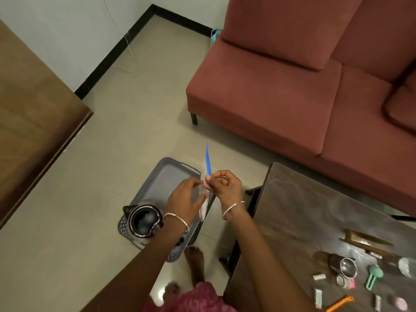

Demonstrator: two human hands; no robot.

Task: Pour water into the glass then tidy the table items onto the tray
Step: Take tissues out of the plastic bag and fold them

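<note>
The right hand (225, 185) pinches a clear packet with a blue strip (208, 163) between thumb and forefinger, the other fingers curled; the left hand (186, 197) lies against its lower part, though blur hides whether it grips or only steadies. The packet hangs above the right rim of the grey tray (171, 176), which sits on the floor; let go here, so limp a thing could well flutter past the rim. The open steel kettle (143, 218) stands at the tray's near left end; a bare foot (194, 255) just beside the near corner could jolt it. The steel cup (345, 266) and small items wait on the table (304, 210), near right.
</note>
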